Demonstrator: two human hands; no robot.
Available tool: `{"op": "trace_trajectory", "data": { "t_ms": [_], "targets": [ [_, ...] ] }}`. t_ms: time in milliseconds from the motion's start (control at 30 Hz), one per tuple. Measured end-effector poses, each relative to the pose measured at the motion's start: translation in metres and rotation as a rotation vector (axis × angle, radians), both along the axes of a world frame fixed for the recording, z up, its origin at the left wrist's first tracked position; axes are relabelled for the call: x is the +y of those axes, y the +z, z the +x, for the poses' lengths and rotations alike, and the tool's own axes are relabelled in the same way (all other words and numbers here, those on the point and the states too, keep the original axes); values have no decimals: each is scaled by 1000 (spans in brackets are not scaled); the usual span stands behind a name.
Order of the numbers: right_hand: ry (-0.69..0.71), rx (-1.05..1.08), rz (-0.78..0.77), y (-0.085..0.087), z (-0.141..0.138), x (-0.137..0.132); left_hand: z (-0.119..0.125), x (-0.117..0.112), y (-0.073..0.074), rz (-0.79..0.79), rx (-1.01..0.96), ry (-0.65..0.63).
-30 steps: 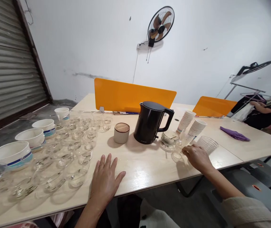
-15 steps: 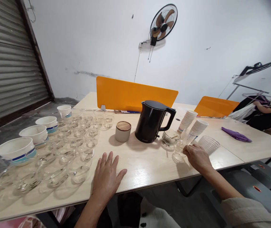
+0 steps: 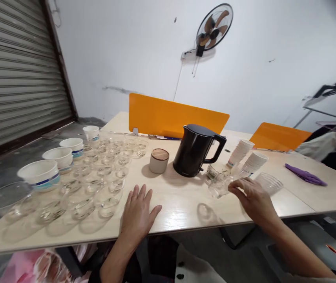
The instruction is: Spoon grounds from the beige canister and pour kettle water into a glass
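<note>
Right hand [image 3: 254, 200] half open, fingertips at a clear glass tumbler [image 3: 219, 186] near the black kettle [image 3: 193, 153], any hold on it impossible to tell, a small glass bowl [image 3: 205, 213] newly shifted apart, left hand [image 3: 137, 217] spread empty on the table [image 3: 179, 204].

We saw a grey corrugated metal roller shutter [image 3: 17, 67] filling the upper left of the frame, beside a scuffed white plaster wall [image 3: 121, 51]. A round black wall fan with brown blades [image 3: 214, 27] hung at top centre. Two flat orange divider panels [image 3: 170, 116] stood on a long pale wooden table [image 3: 179, 206], with a grey concrete floor [image 3: 50, 135] at left.
</note>
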State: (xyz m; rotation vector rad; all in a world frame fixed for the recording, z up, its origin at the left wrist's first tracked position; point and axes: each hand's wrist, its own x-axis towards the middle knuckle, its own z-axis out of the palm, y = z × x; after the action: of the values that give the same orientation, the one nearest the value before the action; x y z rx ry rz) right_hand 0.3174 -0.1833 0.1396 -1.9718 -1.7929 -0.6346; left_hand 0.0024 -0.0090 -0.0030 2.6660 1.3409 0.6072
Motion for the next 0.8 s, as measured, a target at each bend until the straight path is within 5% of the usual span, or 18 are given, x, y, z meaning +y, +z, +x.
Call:
{"op": "trace_trajectory", "data": {
  "t_ms": [200, 400, 800],
  "targets": [
    [307, -51, -38, -27, -79, 74, -4, 1, 7, -45, -83, 7],
    [454, -112, -71, -46, -108, 136, -4, 3, 8, -89, -166, 14],
    [526, -15, -53, -52, -102, 141, -2, 3, 14, -153, -201, 26]
  ]
}}
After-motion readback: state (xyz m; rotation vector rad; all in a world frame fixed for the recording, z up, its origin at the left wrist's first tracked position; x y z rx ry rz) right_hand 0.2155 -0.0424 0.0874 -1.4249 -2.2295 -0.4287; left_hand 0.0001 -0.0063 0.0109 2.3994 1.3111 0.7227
